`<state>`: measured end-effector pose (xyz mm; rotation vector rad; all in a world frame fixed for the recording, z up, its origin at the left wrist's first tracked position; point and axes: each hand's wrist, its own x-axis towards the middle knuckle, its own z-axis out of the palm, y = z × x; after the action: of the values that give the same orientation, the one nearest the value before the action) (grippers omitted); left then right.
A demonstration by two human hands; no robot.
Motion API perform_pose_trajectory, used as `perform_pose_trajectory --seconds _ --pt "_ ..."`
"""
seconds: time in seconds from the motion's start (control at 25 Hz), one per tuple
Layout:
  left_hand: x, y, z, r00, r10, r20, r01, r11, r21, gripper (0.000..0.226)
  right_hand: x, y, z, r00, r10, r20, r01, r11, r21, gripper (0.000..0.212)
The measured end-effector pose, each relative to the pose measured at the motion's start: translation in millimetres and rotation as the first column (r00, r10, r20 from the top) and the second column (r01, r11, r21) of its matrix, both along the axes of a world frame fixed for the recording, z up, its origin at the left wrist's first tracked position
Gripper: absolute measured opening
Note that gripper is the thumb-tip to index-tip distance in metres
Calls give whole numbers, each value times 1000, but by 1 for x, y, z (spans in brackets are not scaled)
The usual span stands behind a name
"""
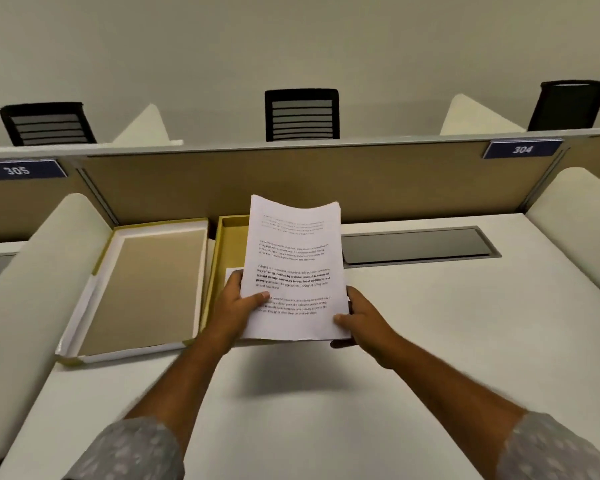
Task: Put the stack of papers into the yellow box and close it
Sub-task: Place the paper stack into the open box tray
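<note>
A stack of white printed papers (pixel 293 261) is held up over the open yellow box (pixel 224 251), tilted with its far end raised. My left hand (pixel 238 306) grips the stack's near left edge, thumb on top. My right hand (pixel 359 318) grips the near right corner, thumb on top. Most of the box is hidden behind the papers; its left wall, far left corner and a white sheet inside it show. The box's lid (pixel 142 289) lies upside down on the desk just left of the box, white rim up.
The white desk (pixel 430 323) has a grey cable hatch (pixel 416 244) right of the box. A tan partition (pixel 222 181) bounds the far edge, with curved white dividers (pixel 32 289) on the left and right sides. Black chairs stand beyond the partition.
</note>
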<state>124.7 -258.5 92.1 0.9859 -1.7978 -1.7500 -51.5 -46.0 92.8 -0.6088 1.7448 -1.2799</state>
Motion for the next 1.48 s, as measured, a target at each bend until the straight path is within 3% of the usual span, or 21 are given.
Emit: perform_pose_trajectory --seconds 0.28,0.44,0.52,0.64,0.72,0.84,0.96,1.2,1.28,1.36,1.48 --pt "-8 -95 -54 975 135 175 -144 989 42 58 -13 -130 -39 992 33 -121 -11 983 184 53" --pt "-12 -108 -98 937 92 337 -88 996 -26 63 -12 -158 -89 943 102 -315 53 894 445 43" --pt "-15 -109 -109 926 115 360 -105 993 -49 70 -10 -164 -103 904 174 -390 47 867 497 43" --pt "-19 -113 -113 913 128 387 -102 991 -88 69 -10 -162 -107 935 122 -332 29 910 414 49" --pt "-20 -114 -114 900 110 423 -68 991 -112 66 -14 -155 -105 970 19 -241 67 937 342 45" --pt "-22 -116 -113 893 96 439 -35 989 -144 63 -21 -150 -103 982 -5 -190 65 948 311 39" --pt "-21 -114 -115 890 99 446 -34 988 -151 61 -20 -150 -103 976 7 -216 64 946 319 36" --pt "-18 -113 -99 904 32 427 -32 999 -8 61 -16 -150 -100 909 147 -389 17 921 388 36" --pt "-5 -103 -84 897 -32 441 82 992 -93 65 -17 -148 -94 850 262 -457 -27 888 459 48" --pt "24 -87 -75 877 34 478 117 952 -284 63 -17 -140 -85 778 322 -539 -10 865 502 54" --pt "86 -55 -75 831 422 363 -212 842 -495 40 -13 -117 -74 748 254 -613 66 891 449 52"
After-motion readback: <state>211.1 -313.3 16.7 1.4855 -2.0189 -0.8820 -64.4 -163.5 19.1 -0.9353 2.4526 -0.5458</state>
